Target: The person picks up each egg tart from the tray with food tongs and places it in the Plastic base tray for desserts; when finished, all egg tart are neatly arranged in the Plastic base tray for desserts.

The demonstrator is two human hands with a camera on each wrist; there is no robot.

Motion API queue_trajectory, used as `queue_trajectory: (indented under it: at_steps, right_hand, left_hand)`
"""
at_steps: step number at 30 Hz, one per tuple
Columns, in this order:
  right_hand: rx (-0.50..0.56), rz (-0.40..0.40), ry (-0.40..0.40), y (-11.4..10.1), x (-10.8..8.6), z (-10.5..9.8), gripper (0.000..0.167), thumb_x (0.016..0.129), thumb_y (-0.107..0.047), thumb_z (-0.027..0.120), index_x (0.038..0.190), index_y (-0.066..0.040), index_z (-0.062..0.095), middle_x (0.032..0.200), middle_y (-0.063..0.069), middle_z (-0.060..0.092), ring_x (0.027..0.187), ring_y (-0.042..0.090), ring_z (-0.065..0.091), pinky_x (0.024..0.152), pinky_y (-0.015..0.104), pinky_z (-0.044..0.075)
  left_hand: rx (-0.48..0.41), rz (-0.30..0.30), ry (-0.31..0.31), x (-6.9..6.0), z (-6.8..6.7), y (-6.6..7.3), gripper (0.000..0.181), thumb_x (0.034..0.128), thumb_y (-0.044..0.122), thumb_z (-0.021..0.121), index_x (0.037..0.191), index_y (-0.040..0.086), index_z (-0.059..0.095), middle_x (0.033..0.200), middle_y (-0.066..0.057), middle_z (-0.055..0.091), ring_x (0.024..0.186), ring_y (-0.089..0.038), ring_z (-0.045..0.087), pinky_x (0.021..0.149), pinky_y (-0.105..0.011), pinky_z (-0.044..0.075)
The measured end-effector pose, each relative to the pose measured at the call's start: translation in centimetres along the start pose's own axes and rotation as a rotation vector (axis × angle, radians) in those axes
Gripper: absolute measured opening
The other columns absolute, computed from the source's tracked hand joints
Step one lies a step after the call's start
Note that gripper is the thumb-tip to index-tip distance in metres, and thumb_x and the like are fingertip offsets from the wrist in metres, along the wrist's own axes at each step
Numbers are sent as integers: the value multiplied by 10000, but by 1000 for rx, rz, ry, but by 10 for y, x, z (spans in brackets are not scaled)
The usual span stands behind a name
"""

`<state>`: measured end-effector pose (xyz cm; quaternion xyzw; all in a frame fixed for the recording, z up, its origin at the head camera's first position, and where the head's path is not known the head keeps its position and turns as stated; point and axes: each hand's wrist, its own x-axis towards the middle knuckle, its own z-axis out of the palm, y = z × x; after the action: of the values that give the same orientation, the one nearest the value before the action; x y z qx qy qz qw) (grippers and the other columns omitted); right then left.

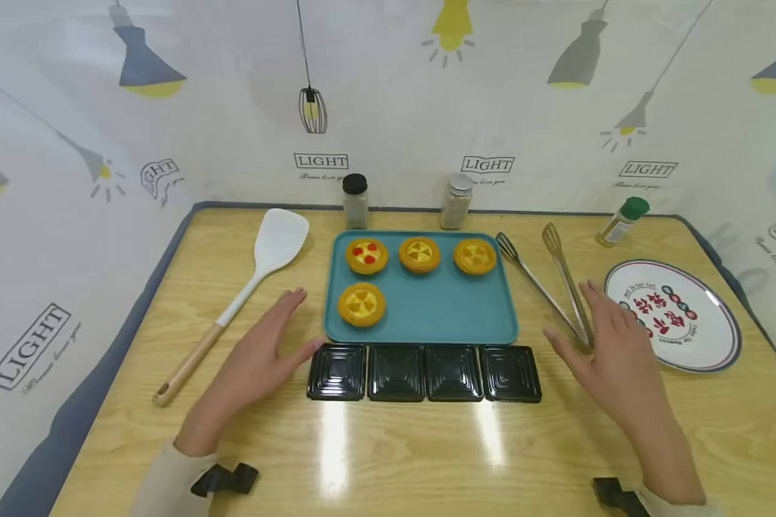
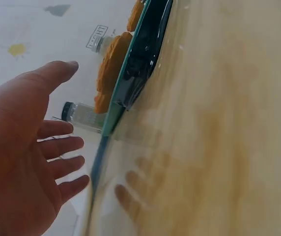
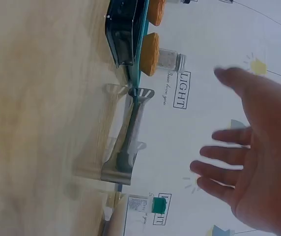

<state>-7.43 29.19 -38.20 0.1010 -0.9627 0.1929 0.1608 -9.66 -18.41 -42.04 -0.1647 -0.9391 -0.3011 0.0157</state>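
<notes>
My left hand (image 1: pixel 259 362) hovers with spread fingers left of the teal tray (image 1: pixel 453 309), holding nothing. On the right, my right hand (image 1: pixel 621 366) is held over the table beside the metal tongs (image 1: pixel 578 305), its fingers extended; contact with the tongs is not visible. The tray carries several egg tarts: one with red topping (image 1: pixel 366 255) at the back left, others with yellow fruit-like topping, such as the front-left tart (image 1: pixel 361 305). Several small black square dishes (image 1: pixel 396 373) stand in a row along the tray's front edge. Both wrist views show the palms with nothing in them.
A white spatula (image 1: pixel 279 240) with a wooden handle lies at the left. Behind the tray stand a black-capped shaker (image 1: pixel 356 205) and a silver-capped shaker (image 1: pixel 457 202). A green-capped bottle (image 1: pixel 623 221) and a white oval plate (image 1: pixel 705 316) are at the right.
</notes>
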Motion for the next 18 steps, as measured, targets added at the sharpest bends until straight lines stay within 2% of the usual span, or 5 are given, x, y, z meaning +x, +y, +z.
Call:
queue_trajectory:
  at_steps: [3, 7, 12, 18]
  right_hand:
    - [50, 105, 20, 2, 10, -3, 748, 940, -392, 652, 1500, -9, 337, 1429, 296, 422, 1236, 533, 410, 945, 695, 335]
    - [89, 218, -7, 10, 24, 2, 726, 968, -408, 596, 1489, 25, 336, 1373, 338, 444, 1209, 543, 425, 882, 714, 364]
    - [51, 278, -92, 25, 37, 15, 794, 961, -450, 585, 1468, 94, 307, 1282, 400, 462, 1123, 564, 455, 799, 704, 406]
    - [26, 311, -169, 35, 41, 23, 891, 938, -489, 612, 1440, 167, 276, 1240, 448, 448, 1100, 576, 458, 844, 688, 417]
  left_hand:
    - [-117, -41, -5, 10, 3, -7, 784, 923, 566, 593, 1548, 191, 304, 1582, -107, 272, 1433, -304, 258, 1129, -537, 264]
    - [-211, -52, -9, 24, 6, -14, 784, 891, 567, 640, 1537, 243, 336, 1584, -88, 270, 1423, -291, 282, 1130, -528, 266]
    - [-264, -44, -34, 35, 13, -22, 831, 851, 559, 696, 1534, 245, 344, 1596, -74, 239, 1431, -271, 267, 1135, -523, 257]
    - [-315, -67, -64, 33, 20, -26, 876, 800, 569, 745, 1531, 310, 336, 1603, 12, 215, 1450, -214, 213, 1152, -523, 205]
